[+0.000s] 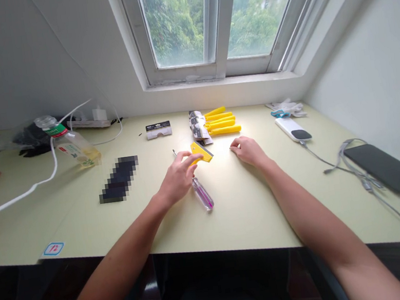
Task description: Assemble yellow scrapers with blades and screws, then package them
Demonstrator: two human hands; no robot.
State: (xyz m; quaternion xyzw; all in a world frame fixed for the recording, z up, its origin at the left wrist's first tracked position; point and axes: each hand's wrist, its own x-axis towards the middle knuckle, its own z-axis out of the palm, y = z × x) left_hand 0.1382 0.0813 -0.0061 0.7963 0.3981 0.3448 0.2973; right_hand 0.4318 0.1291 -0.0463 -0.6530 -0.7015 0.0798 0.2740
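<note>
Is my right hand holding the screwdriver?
No, the right hand rests on the desk, apart from the clear-handled screwdriver, which lies beneath the left hand.

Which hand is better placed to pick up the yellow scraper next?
Probably left: the left hand has its fingers at the yellow scraper, beside the screwdriver, while the right hand rests farther off on the desk.
</note>
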